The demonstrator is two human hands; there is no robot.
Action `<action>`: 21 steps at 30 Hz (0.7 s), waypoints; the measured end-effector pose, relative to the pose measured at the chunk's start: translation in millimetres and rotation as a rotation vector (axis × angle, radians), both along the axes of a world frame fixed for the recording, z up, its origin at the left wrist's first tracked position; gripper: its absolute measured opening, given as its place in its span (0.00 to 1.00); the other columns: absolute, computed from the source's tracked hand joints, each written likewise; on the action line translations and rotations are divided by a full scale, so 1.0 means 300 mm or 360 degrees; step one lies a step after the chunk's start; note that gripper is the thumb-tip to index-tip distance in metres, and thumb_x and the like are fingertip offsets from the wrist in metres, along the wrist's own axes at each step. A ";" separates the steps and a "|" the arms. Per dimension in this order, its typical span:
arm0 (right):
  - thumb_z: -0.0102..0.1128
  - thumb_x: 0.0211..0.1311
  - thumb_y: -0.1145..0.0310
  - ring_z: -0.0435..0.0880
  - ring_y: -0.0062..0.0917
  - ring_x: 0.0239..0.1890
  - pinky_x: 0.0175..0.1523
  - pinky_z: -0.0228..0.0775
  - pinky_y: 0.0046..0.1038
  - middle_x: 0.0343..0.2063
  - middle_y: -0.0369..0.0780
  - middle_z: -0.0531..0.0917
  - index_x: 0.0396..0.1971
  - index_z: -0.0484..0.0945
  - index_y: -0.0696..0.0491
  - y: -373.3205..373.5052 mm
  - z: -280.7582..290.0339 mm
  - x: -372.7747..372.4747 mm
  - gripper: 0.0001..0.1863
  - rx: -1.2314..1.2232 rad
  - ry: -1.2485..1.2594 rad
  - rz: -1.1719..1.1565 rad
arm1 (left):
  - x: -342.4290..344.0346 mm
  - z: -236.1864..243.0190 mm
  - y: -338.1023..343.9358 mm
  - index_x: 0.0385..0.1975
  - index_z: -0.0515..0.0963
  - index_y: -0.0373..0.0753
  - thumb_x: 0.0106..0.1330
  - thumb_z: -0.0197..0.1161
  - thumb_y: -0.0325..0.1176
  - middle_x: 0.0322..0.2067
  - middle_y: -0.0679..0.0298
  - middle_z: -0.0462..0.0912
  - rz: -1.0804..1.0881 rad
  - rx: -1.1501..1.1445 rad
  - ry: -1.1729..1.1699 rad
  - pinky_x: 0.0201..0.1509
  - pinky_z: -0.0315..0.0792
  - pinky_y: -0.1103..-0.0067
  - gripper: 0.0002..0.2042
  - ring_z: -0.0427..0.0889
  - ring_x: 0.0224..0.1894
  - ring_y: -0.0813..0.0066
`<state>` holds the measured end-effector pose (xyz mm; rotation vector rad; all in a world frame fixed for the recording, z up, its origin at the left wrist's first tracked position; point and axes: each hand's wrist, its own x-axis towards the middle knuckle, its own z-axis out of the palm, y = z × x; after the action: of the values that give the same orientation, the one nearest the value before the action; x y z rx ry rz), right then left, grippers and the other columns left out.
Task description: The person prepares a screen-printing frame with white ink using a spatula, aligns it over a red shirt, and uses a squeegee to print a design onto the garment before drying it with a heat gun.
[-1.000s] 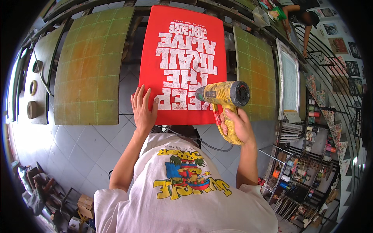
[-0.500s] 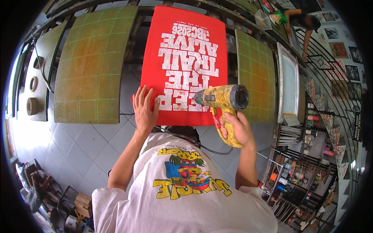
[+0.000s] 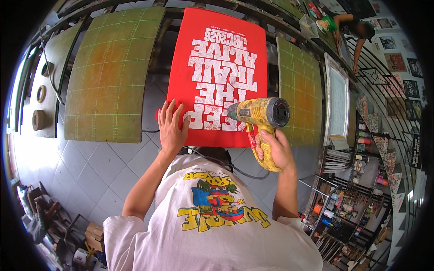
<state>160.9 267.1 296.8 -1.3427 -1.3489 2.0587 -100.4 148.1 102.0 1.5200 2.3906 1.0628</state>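
A red fabric piece [image 3: 217, 139] with large white block lettering lies stretched flat over a board in front of me. My left hand [image 3: 172, 128] rests on its near left corner, fingers spread and stretched out. In my right hand [image 3: 279, 151] is a yellow heat gun [image 3: 260, 111], gripped by its handle, with fingers wrapped around it. Its dark nozzle points left, just above the lower right of the white print. A grey cord hangs below the gun near my shirt.
Green-brown boards with grid lines flank the red one, at left [image 3: 108, 77] and right [image 3: 300, 90]. Tape rolls [image 3: 38, 119] sit on the far-left board. A framed screen [image 3: 337, 97] stands at right, above crowded shelves. Another person [image 3: 355, 29] leans in at top right.
The boards and my left hand sit slightly further right in the picture. The heat gun stays almost in place over the print, and both hands keep their poses.
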 end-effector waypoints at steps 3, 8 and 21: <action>0.53 0.76 0.66 0.75 0.21 0.22 0.26 0.69 0.26 0.30 0.39 0.77 0.41 0.71 0.59 0.007 -0.014 -0.001 0.10 -0.0043 0.0016 0.0087 | -0.001 0.001 -0.001 0.63 0.74 0.41 0.68 0.67 0.37 0.70 0.54 0.67 -0.0008 -0.0011 0.0000 0.78 0.52 0.53 0.24 0.58 0.75 0.50; 0.54 0.76 0.65 0.75 0.18 0.20 0.25 0.69 0.24 0.26 0.37 0.76 0.39 0.72 0.58 -0.006 0.006 -0.034 0.11 0.0019 -0.0023 0.0008 | -0.001 0.002 -0.001 0.63 0.74 0.41 0.68 0.67 0.37 0.70 0.54 0.66 -0.0012 -0.0013 -0.0008 0.78 0.52 0.53 0.24 0.58 0.75 0.50; 0.54 0.76 0.65 0.75 0.18 0.20 0.25 0.68 0.25 0.25 0.37 0.76 0.38 0.73 0.58 -0.003 -0.004 -0.020 0.10 0.0070 -0.0044 -0.0025 | -0.003 0.001 0.000 0.62 0.75 0.41 0.68 0.67 0.36 0.70 0.54 0.66 -0.0012 0.0007 -0.0008 0.78 0.52 0.53 0.23 0.58 0.75 0.50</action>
<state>154.9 266.2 295.6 -1.3639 -1.3824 1.9955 -101.3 148.1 102.2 1.5246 2.3785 1.0701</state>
